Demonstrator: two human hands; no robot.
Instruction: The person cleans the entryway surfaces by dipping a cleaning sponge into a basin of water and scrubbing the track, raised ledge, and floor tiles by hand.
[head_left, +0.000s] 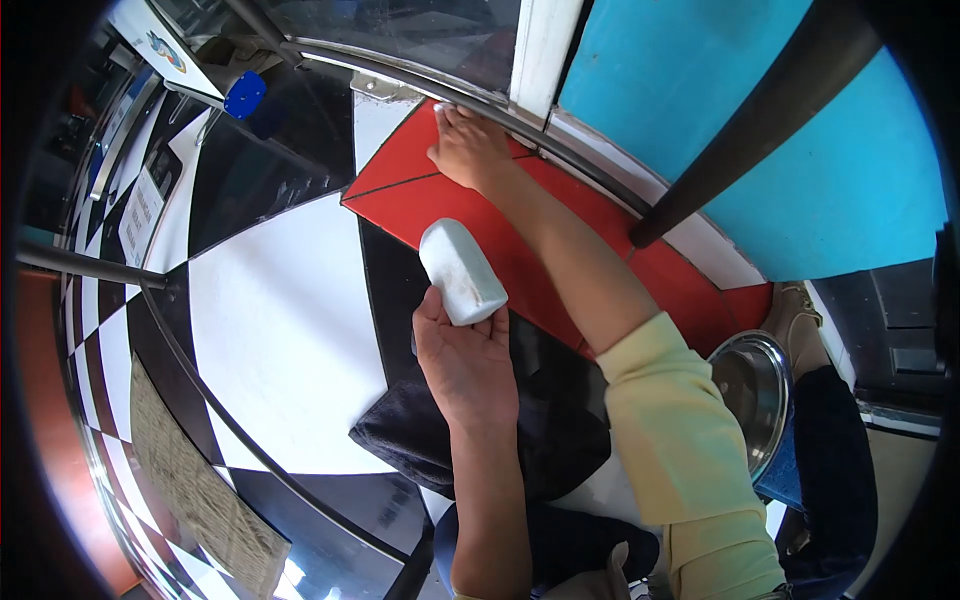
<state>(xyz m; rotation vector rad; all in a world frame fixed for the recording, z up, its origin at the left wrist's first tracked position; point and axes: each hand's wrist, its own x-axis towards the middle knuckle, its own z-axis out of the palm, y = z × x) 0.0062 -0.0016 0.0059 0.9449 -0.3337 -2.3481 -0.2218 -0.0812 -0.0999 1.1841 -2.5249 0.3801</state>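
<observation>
So my left hand (466, 350) is palm up, thumb and fingers gripping the near end of a white block (463, 270); the rest sticks out past them. Black cloth (410, 430) lies beneath. My right hand (470, 147) is farther out on red tiles (490, 232), thumb apart, maybe something white at a fingertip.

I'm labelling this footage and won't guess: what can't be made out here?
All head view:
- Fingertips of the left hand: some behind the white block.
- Palm of the right hand: faces the red tiles.
- Part of the metal bowl: behind the yellow sleeve.
- Text on sign: too small.
</observation>
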